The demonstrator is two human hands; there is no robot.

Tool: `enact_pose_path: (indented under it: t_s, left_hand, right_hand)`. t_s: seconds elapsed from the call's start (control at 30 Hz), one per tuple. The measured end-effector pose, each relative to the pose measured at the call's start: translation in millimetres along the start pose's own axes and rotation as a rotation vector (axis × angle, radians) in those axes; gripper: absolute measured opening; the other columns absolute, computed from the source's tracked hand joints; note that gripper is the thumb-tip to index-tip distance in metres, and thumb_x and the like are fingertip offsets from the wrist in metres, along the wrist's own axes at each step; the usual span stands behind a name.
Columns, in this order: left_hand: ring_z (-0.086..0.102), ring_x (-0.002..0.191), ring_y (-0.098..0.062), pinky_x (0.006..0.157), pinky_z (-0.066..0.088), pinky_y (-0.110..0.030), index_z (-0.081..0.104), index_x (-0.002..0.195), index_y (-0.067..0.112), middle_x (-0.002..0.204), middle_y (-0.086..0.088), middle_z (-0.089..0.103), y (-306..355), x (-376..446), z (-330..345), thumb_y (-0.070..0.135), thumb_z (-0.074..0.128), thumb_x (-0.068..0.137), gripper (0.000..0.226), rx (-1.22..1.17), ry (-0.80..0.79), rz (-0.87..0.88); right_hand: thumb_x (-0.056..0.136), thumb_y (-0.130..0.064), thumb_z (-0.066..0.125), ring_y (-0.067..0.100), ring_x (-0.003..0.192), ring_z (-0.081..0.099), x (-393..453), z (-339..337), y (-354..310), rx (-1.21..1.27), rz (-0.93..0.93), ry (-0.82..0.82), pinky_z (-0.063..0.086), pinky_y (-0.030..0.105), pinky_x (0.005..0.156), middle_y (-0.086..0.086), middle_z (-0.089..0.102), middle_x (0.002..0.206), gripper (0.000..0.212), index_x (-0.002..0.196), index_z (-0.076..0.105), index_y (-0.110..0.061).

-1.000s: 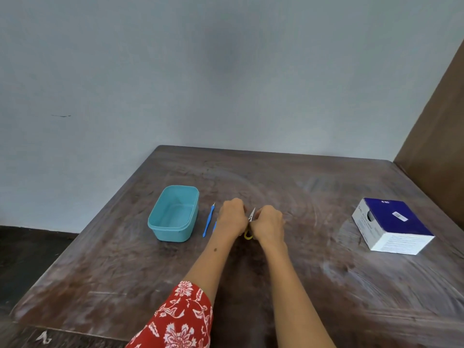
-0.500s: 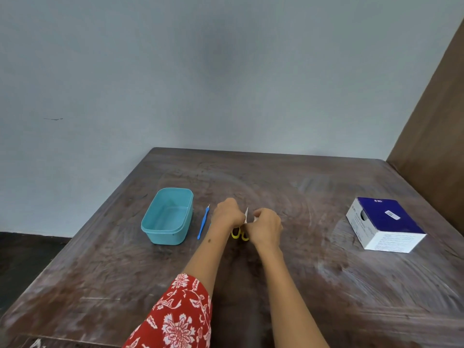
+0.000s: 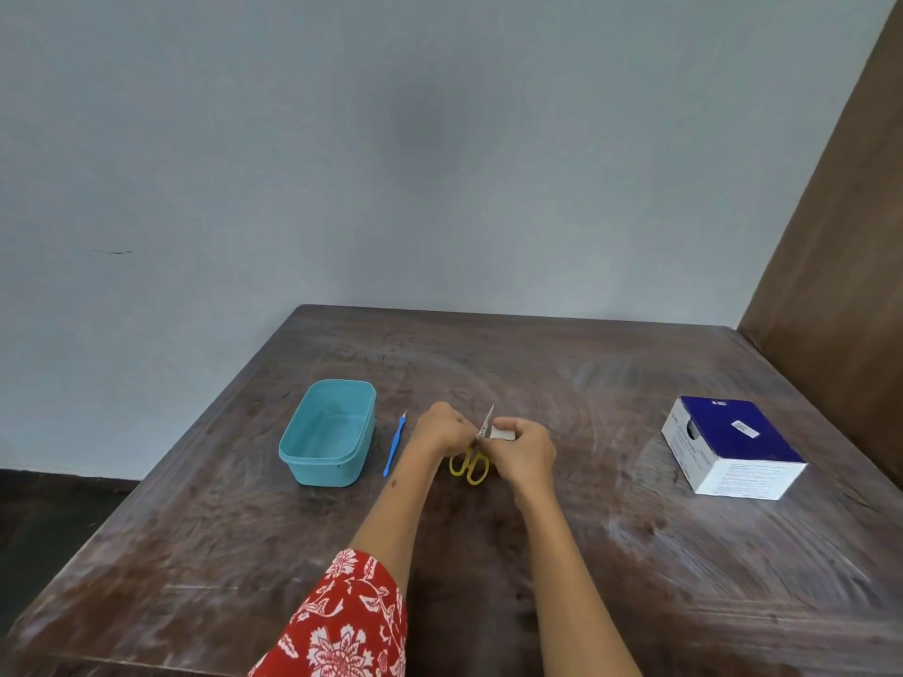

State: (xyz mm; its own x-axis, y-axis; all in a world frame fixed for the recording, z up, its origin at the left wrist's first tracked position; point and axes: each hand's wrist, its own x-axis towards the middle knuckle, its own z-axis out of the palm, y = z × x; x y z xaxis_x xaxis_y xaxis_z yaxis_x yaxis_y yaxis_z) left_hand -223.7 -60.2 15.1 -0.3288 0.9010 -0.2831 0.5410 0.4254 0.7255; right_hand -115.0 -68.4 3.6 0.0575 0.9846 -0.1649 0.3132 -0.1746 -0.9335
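Just right of the teal tub, beyond the blue tool, the fingers of my left hand are clamped on the yellow-handled scissors, blades up, while my right hand pinches a small white piece against the blades, I think to wipe them.

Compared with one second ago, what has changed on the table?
The left hand and right hand drew slightly apart, uncovering the yellow-handled scissors between them. The right hand now shows a small white piece in its fingers. The teal container, blue tool and box stayed put.
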Motion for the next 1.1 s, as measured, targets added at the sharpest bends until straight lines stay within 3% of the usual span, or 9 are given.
enact_pose_path:
  t_s: [0.1, 0.17, 0.23, 0.3, 0.47, 0.63, 0.87, 1.03, 1.1]
  left_hand:
    - [0.065, 0.08, -0.027, 0.076, 0.053, -0.033, 0.061, 0.066, 0.019, 0.085, -0.012, 0.069, 4, -8, -5, 0.015, 0.064, 0.082, 0.017, -0.077, 0.07, 0.06]
    - [0.061, 0.067, -0.022, 0.067, 0.054, -0.033, 0.057, 0.067, 0.023, 0.078, -0.009, 0.066, 7, -19, -9, 0.016, 0.065, 0.082, 0.018, -0.175, 0.095, 0.102]
    - [0.059, 0.056, -0.02, 0.056, 0.055, -0.034, 0.059, 0.074, 0.021, 0.073, -0.01, 0.064, 10, -30, -13, 0.014, 0.063, 0.084, 0.013, -0.321, 0.065, 0.104]
    - [0.061, 0.053, -0.021, 0.056, 0.058, -0.039, 0.06, 0.088, 0.014, 0.073, -0.013, 0.064, 13, -43, -15, 0.009, 0.061, 0.087, 0.005, -0.522, -0.022, 0.059]
    - [0.065, 0.053, -0.014, 0.052, 0.059, -0.03, 0.059, 0.108, -0.004, 0.077, -0.016, 0.065, 14, -65, -18, -0.005, 0.061, 0.084, 0.024, -0.71, -0.085, 0.065]
    - [0.065, 0.061, -0.017, 0.054, 0.057, -0.025, 0.063, 0.099, 0.001, 0.077, -0.016, 0.065, 13, -80, -19, -0.01, 0.061, 0.081, 0.02, -0.84, -0.023, 0.122]
    - [0.06, 0.06, -0.016, 0.05, 0.054, -0.02, 0.064, 0.077, 0.003, 0.069, -0.011, 0.064, 12, -91, -20, -0.011, 0.058, 0.081, 0.016, -0.89, 0.036, 0.158]
    - [0.063, 0.052, -0.011, 0.054, 0.057, -0.025, 0.066, 0.08, 0.002, 0.059, -0.006, 0.066, 4, -90, -17, -0.012, 0.061, 0.079, 0.015, -0.894, -0.006, 0.155]
    - [0.064, 0.053, -0.011, 0.054, 0.057, -0.025, 0.066, 0.08, 0.004, 0.058, -0.003, 0.067, 2, -90, -16, -0.01, 0.064, 0.078, 0.014, -0.889, -0.012, 0.151]
  right_hand:
    - [0.074, -0.019, 0.064, 0.024, 0.084, 0.07, 1, -1, 0, 0.159, 0.0, 0.032, 0.054, 0.044, 0.086, 0.002, 0.072, 0.07, 0.01, 0.072, 0.072, -0.024]
    - [0.077, -0.01, 0.06, 0.024, 0.078, 0.071, 13, 1, 6, 0.182, -0.045, 0.047, 0.055, 0.045, 0.084, 0.001, 0.071, 0.064, 0.025, 0.064, 0.069, -0.029]
    - [0.073, -0.008, 0.068, 0.023, 0.077, 0.07, 3, -3, -6, 0.163, -0.089, 0.062, 0.055, 0.044, 0.084, 0.004, 0.073, 0.071, 0.02, 0.069, 0.071, -0.028]
    - [0.073, -0.005, 0.07, 0.021, 0.076, 0.068, -12, -7, -19, 0.185, -0.123, 0.098, 0.054, 0.037, 0.082, 0.005, 0.073, 0.079, 0.02, 0.075, 0.07, -0.025]
    - [0.077, 0.002, 0.062, 0.013, 0.072, 0.061, -37, -15, -34, 0.247, -0.189, 0.236, 0.044, 0.023, 0.068, 0.003, 0.068, 0.079, 0.024, 0.095, 0.063, -0.015]
    - [0.078, -0.005, 0.066, 0.012, 0.069, 0.066, -48, -13, -39, 0.171, -0.381, 0.207, 0.056, 0.039, 0.074, -0.001, 0.071, 0.074, 0.014, 0.079, 0.072, -0.017]
    - [0.087, -0.016, 0.062, 0.012, 0.088, 0.066, -58, -15, -32, 0.059, -0.584, 0.142, 0.05, 0.026, 0.082, 0.002, 0.073, 0.093, 0.015, 0.088, 0.076, -0.01]
    - [0.079, -0.001, 0.066, 0.014, 0.081, 0.068, -53, -15, -31, 0.117, -0.493, 0.149, 0.054, 0.028, 0.079, 0.007, 0.074, 0.089, 0.018, 0.094, 0.075, -0.008]
    - [0.079, -0.001, 0.066, 0.013, 0.076, 0.068, -51, -16, -35, 0.139, -0.457, 0.164, 0.053, 0.02, 0.07, 0.004, 0.073, 0.082, 0.017, 0.092, 0.075, -0.007]
